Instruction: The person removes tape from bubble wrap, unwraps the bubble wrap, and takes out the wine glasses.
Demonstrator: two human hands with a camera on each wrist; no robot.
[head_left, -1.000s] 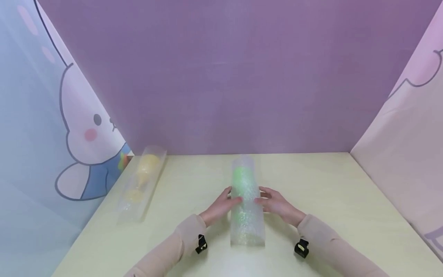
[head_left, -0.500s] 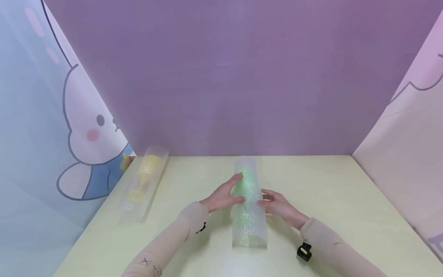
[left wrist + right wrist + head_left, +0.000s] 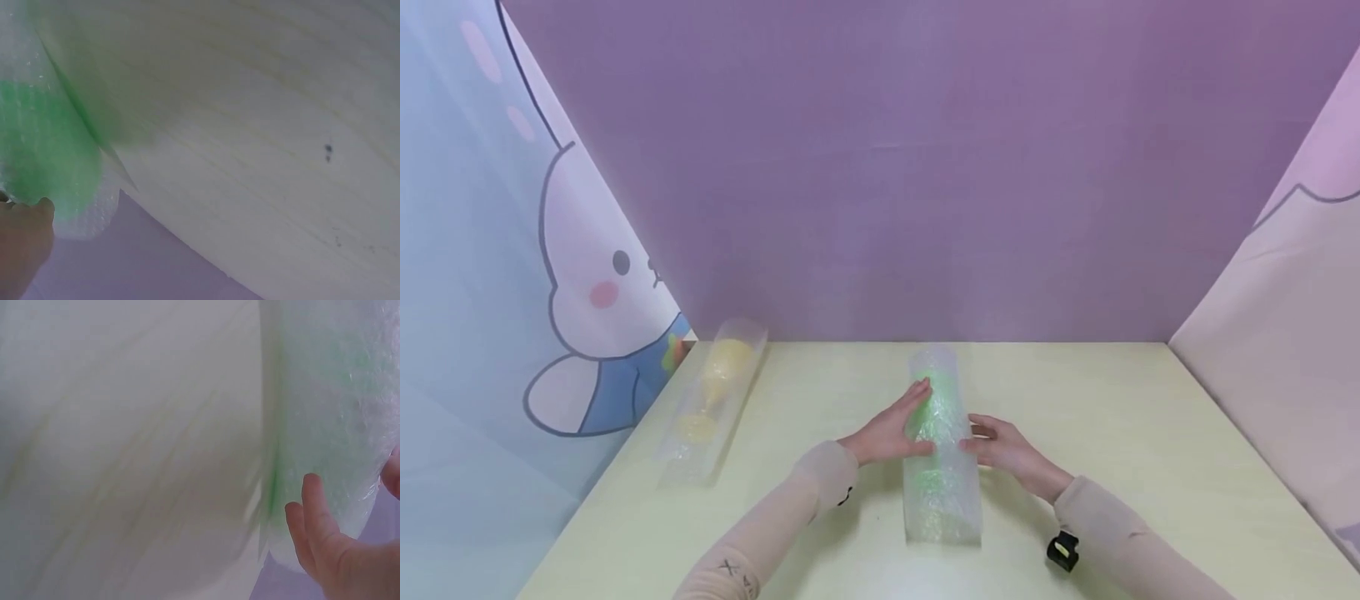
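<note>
A long bubble-wrap bundle [image 3: 942, 508] lies lengthwise in front of me, with something green showing blurred through the clear layers. My left hand [image 3: 891, 429] rests on its left side, thumb and fingers spread over the upper face. In the left wrist view, fingertips [image 3: 45, 206] lie against the wrap near the green part [image 3: 53, 144]. On the other side, my right hand [image 3: 1011, 450] touches the bundle with its thumb toward the top. The right wrist view has nearly straight fingers [image 3: 315, 509] along the bundle's side [image 3: 325, 425]. A loose wrap edge runs down that side.
A second bubble-wrapped bundle [image 3: 696, 446] with a yellow, narrow-waisted thing [image 3: 724, 367] inside lies at the table's left edge. A purple wall [image 3: 925, 167] rises behind the pale table [image 3: 1075, 392]. Printed cloth hangs on both sides.
My left hand has slid from the bundle's left side further onto its top, fingers reaching farther up it. The green patches in the wrap look different. My right hand stays nearly in place.
</note>
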